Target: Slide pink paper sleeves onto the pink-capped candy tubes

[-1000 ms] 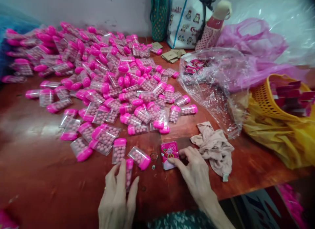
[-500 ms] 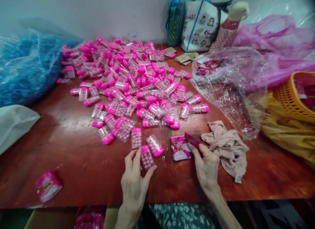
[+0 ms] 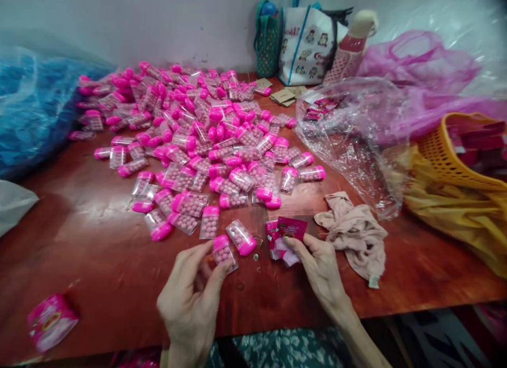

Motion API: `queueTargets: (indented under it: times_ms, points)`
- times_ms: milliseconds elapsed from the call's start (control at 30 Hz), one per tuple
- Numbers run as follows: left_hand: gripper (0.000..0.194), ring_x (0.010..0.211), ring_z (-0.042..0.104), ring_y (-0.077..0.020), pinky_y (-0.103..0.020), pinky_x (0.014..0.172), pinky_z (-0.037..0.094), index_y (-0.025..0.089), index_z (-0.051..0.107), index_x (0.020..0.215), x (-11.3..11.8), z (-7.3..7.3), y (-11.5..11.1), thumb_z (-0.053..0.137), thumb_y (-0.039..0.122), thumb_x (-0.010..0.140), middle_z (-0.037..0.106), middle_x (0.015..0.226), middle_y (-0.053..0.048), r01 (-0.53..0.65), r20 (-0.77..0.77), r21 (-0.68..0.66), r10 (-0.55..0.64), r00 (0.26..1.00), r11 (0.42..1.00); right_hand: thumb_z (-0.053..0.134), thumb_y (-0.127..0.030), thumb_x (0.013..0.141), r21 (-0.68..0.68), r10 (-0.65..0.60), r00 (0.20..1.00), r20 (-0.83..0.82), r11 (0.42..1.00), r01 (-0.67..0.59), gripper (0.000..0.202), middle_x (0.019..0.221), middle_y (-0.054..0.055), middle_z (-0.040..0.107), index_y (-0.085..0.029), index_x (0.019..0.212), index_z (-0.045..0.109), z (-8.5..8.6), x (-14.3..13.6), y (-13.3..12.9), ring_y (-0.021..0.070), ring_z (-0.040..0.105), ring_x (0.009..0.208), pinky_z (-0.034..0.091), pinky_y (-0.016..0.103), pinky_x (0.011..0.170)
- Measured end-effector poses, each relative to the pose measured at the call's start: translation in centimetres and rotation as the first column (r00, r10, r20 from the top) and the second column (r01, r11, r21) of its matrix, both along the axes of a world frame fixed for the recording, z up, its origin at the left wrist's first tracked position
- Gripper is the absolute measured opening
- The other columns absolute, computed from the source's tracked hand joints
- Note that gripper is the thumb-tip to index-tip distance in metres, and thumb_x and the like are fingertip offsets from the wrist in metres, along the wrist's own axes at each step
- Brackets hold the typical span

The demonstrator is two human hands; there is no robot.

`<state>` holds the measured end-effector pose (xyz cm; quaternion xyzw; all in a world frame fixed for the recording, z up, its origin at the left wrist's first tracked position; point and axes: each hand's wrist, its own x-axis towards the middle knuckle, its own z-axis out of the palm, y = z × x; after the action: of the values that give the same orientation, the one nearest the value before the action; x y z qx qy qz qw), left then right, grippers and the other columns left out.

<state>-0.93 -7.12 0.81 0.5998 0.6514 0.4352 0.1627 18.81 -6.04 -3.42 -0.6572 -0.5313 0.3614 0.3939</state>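
Note:
Between thumb and fingers of my left hand [image 3: 194,294] is a clear candy container [image 3: 224,253] with a pink cap and pink balls inside. My right hand [image 3: 322,270] pinches a pink printed wrapper [image 3: 292,228] by its lower edge. Beneath and beside that wrapper lies a small stack of similar wrappers [image 3: 271,236]. Just beyond my left hand, another candy container [image 3: 241,237] lies tilted, and one more [image 3: 209,222] rests to its left. A large heap of such containers [image 3: 190,130] spreads over the far part of the table.
On the red-brown table [image 3: 119,273], a pink wrapped pack [image 3: 52,321] lies near the front left. A beige cloth [image 3: 356,233] is right of my right hand. Clear plastic [image 3: 352,141], a yellow basket [image 3: 438,151] and bags stand at the right; a blue-filled bag [image 3: 31,109] sits left.
My left hand has lifted its candy container slightly and turned it. My right hand has drawn the wrapper over the stack, its printed face now showing. The camera view has shifted a little right.

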Motion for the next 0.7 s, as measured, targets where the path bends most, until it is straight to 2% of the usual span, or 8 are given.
queueTargets:
  times_ms: [133, 200, 267, 300, 400, 500, 600, 700]
  points:
    - [0.035, 0.091, 0.055, -0.0204, -0.033, 0.081, 0.043, 0.017, 0.06, 0.104, 3.3, 0.2, 3.3, 0.068, 0.025, 0.071, 0.06, 0.099, -0.006, 0.241, 0.019, -0.046, -0.24, 0.971, 0.97, 0.052, -0.037, 0.086, 0.015, 0.059, 0.997, 0.056, 0.998, -0.06, 0.031, 0.057, -0.001, 0.06, -0.016, 0.067, 0.065, 0.2, -0.2, 0.3, 0.012, 0.05, 0.051, 0.035, 0.022, 0.049]
    - [0.03, 0.095, 0.055, -0.0213, -0.033, 0.084, 0.042, 0.018, 0.063, 0.1, 4.7, 0.0, 4.8, 0.068, 0.024, 0.071, 0.062, 0.099, -0.006, 0.348, 0.093, -0.074, -0.341, 0.935, 0.934, 0.054, -0.037, 0.085, 0.039, 0.078, 0.993, 0.093, 0.996, -0.081, 0.027, 0.06, 0.0, 0.062, -0.017, 0.069, 0.066, 0.1, -0.3, 0.5, 0.013, 0.051, 0.053, 0.036, 0.023, 0.052]
    - [0.009, 0.087, 0.058, -0.0195, -0.03, 0.078, 0.044, 0.018, 0.066, 0.081, 5.5, -0.2, 5.9, 0.066, 0.021, 0.072, 0.064, 0.088, -0.004, 0.422, 0.262, -0.107, -0.384, 0.885, 0.9, 0.055, -0.037, 0.083, 0.062, 0.077, 0.988, 0.133, 0.994, -0.086, 0.026, 0.061, 0.0, 0.062, -0.018, 0.068, 0.065, 0.0, -0.3, 0.6, 0.0137, 0.051, 0.054, 0.035, 0.024, 0.053]
    - [0.002, 0.081, 0.058, -0.0183, -0.029, 0.074, 0.045, 0.018, 0.065, 0.072, 5.6, -0.4, 6.2, 0.065, 0.02, 0.073, 0.063, 0.081, -0.002, 0.419, 0.339, -0.119, -0.36, 0.869, 0.9, 0.055, -0.037, 0.083, 0.067, 0.075, 0.986, 0.149, 0.994, -0.085, 0.027, 0.06, 0.0, 0.061, -0.018, 0.066, 0.064, 0.0, -0.3, 0.7, 0.0138, 0.05, 0.054, 0.035, 0.024, 0.052]
    - [0.01, 0.065, 0.056, -0.0148, -0.026, 0.063, 0.045, 0.017, 0.062, 0.066, 4.9, -1.0, 6.6, 0.063, 0.023, 0.074, 0.059, 0.067, 0.001, 0.27, 0.443, -0.144, -0.182, 0.878, 0.952, 0.05, -0.036, 0.087, 0.057, 0.069, 0.982, 0.174, 0.995, -0.08, 0.032, 0.056, -0.001, 0.058, -0.019, 0.062, 0.06, 0.1, -0.2, 0.9, 0.013, 0.05, 0.05, 0.033, 0.023, 0.049]
    - [0.012, 0.056, 0.051, -0.0125, -0.023, 0.055, 0.042, 0.017, 0.061, 0.068, 3.5, -1.6, 6.5, 0.061, 0.027, 0.075, 0.055, 0.059, 0.003, 0.143, 0.449, -0.164, -0.055, 0.892, 0.976, 0.047, -0.034, 0.089, 0.049, 0.036, 0.982, 0.186, 0.998, -0.046, 0.022, 0.067, 0.0, 0.063, -0.018, 0.082, 0.061, 0.3, -0.4, 1.0, 0.0154, 0.056, 0.057, 0.039, 0.024, 0.054]
    - [0.014, 0.054, 0.048, -0.0113, -0.022, 0.053, 0.039, 0.017, 0.061, 0.065, 2.7, -2.0, 6.5, 0.061, 0.027, 0.075, 0.054, 0.057, 0.004, 0.095, 0.449, -0.18, -0.004, 0.893, 0.979, 0.044, -0.04, 0.089, 0.084, -0.04, 0.94, 0.34, 0.996, 0.012, 0.032, 0.09, 0.009, 0.064, -0.016, 0.108, 0.055, 0.4, -0.8, 1.1, 0.0232, 0.06, 0.075, 0.043, 0.031, 0.064]
    - [0.017, 0.054, 0.044, -0.0106, -0.022, 0.052, 0.036, 0.016, 0.059, 0.061, 3.0, -2.1, 6.5, 0.061, 0.027, 0.075, 0.051, 0.056, 0.004, 0.093, 0.443, -0.193, 0.003, 0.896, 0.977, 0.037, -0.044, 0.091, 0.163, -0.105, 0.84, 0.533, 0.986, 0.019, 0.041, 0.104, 0.017, 0.057, -0.014, 0.112, 0.055, 0.5, -0.9, 1.2, 0.0299, 0.055, 0.091, 0.044, 0.041, 0.074]
